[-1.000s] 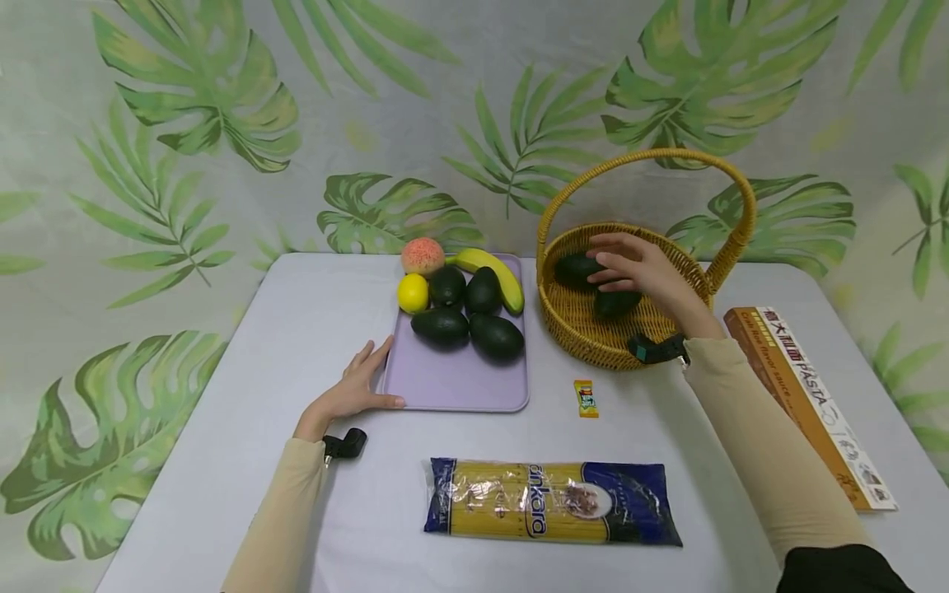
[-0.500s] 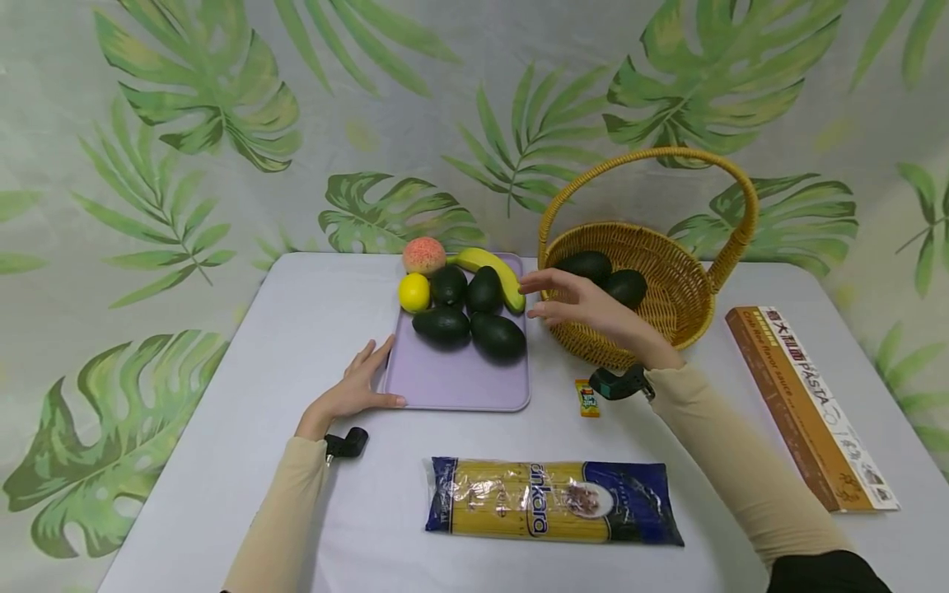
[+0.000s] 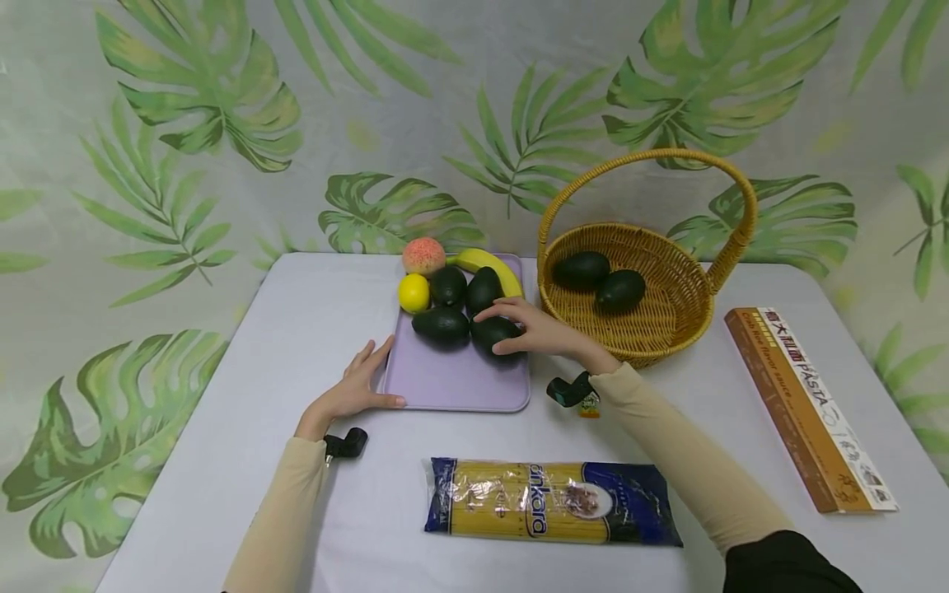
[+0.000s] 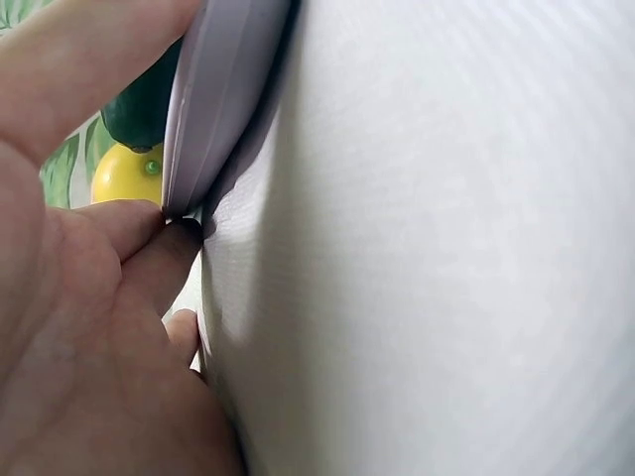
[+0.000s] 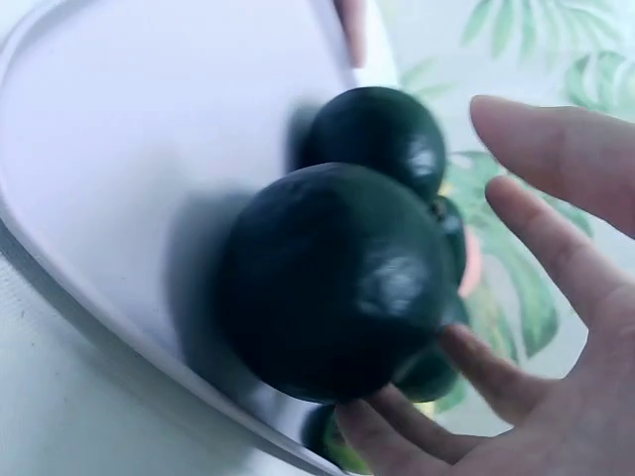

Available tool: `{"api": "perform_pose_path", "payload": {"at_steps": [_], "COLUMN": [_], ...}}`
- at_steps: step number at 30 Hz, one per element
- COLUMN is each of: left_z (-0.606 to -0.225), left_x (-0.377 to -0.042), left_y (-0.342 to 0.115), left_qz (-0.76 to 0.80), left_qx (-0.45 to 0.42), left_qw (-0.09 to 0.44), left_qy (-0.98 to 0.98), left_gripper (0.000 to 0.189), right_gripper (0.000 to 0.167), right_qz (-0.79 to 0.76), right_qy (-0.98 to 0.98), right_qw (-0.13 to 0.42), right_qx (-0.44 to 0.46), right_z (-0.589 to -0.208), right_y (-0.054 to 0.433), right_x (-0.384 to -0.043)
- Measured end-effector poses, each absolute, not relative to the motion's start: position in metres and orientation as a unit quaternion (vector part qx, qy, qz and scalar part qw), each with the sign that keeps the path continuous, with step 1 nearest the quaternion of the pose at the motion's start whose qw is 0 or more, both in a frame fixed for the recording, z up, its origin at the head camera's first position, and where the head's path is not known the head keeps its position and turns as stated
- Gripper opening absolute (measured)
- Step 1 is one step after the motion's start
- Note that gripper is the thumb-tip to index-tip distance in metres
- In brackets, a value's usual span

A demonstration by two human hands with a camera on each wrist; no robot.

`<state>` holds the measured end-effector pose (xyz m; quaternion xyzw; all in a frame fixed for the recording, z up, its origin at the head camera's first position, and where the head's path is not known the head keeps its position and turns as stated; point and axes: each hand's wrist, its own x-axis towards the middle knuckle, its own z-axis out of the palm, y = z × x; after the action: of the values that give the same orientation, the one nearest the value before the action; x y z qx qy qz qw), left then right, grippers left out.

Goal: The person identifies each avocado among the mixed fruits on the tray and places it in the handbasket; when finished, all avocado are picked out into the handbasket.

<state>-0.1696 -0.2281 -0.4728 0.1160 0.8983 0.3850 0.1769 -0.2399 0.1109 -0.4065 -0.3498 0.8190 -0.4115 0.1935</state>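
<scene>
My left hand [image 3: 354,391] rests against the near left corner of a lilac tray [image 3: 460,391], fingers along its side and thumb at the front rim. In the left wrist view, fingertips touch the tray's rim [image 4: 203,119]. Over the tray's right edge reaches my right hand [image 3: 544,329], its fingers spread about the nearest dark green avocado [image 3: 491,336]. The right wrist view has fingertips at that avocado [image 5: 332,283], with the thumb held away from it. Several avocados, a yellow lemon [image 3: 413,293], a peach [image 3: 423,256] and a banana [image 3: 485,262] share the tray.
A wicker basket [image 3: 667,333] with a tall handle holds two avocados [image 3: 619,291]. A small candy packet [image 3: 590,406] lies partly hidden under the right wrist. Near the front is a spaghetti pack [image 3: 549,501]; a pasta box [image 3: 808,408] lies at the right.
My right hand has moved left from above the basket to the nearest right avocado on the tray. The left hand and the tray have stayed put.
</scene>
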Motion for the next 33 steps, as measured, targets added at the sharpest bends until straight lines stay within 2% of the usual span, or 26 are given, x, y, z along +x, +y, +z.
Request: {"api": "perform_pose_path", "payload": {"at_steps": [11,17,24,33], "left_z": [-0.473,-0.474,-0.474,-0.475], "left_x": [-0.169,-0.169,-0.170,-0.170], "left_y": [-0.229,-0.228,-0.228,-0.228], "left_qz": [0.389,0.387,0.388,0.387], "left_qx": [0.118,0.119,0.121,0.123], "left_qw": [0.172,0.173,0.169,0.171], "left_qy": [0.898,0.898,0.898,0.898], "left_gripper": [0.108,0.108,0.109,0.109], "right_gripper": [0.045,0.046,0.050,0.053], "right_qz": [-0.385,-0.432,-0.503,-0.535], "right_qy": [0.846,0.828,0.799,0.809], "right_qw": [0.151,0.156,0.179,0.134], "right_qx": [-0.337,-0.320,-0.278,-0.202], "right_z": [-0.422,-0.409,-0.372,-0.348], "right_y": [0.102,0.112,0.143,0.215], "right_x": [-0.240,-0.235,-0.229,-0.235]}}
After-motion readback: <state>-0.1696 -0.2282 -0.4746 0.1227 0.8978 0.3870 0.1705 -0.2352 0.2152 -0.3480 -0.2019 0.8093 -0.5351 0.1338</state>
